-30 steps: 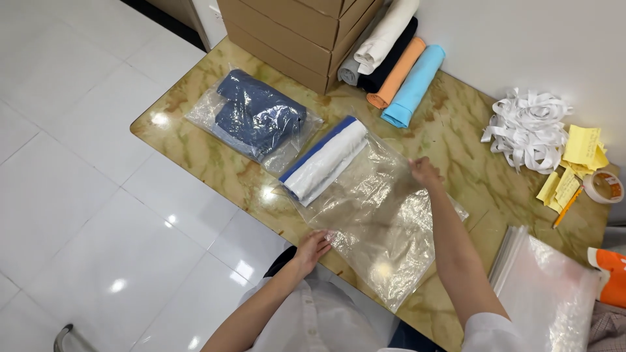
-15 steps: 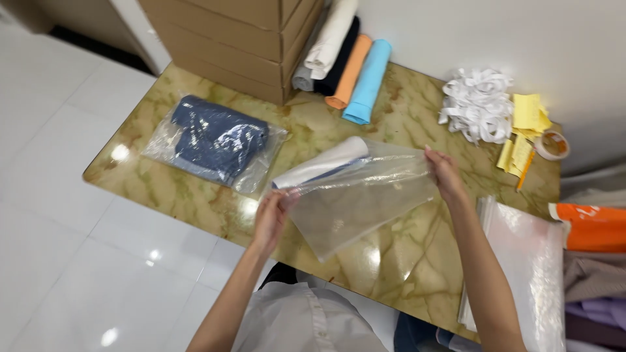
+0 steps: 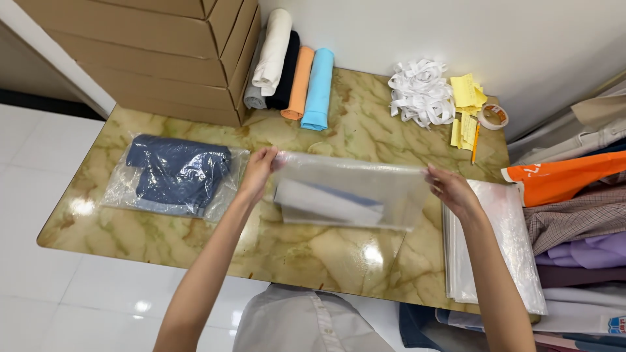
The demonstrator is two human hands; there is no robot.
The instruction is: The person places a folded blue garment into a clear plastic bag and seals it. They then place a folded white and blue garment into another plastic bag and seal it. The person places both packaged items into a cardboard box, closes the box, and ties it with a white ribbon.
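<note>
My left hand (image 3: pixel 259 168) and my right hand (image 3: pixel 448 188) hold a clear plastic bag (image 3: pixel 385 195) stretched flat between them, a little above the marble table (image 3: pixel 313 251). Each hand grips one top corner. Under the bag, seen through it, lies a rolled white and blue cloth (image 3: pixel 326 202) on the table. To the left rests a folded dark blue garment packed in a clear bag (image 3: pixel 173 173).
Stacked cardboard boxes (image 3: pixel 163 58) stand at the back left, with rolled cloths in white, black, orange and light blue (image 3: pixel 293 72) beside them. White ribbon (image 3: pixel 420 91), yellow notes (image 3: pixel 466 98) and a tape roll (image 3: pixel 493 116) lie back right. A stack of clear bags (image 3: pixel 502 254) and folded clothes (image 3: pixel 580 215) are on the right.
The bag was lifted off the table and pulled taut between both hands. It now hangs over the rolled cloth. My view shifted left and closer to the table.
</note>
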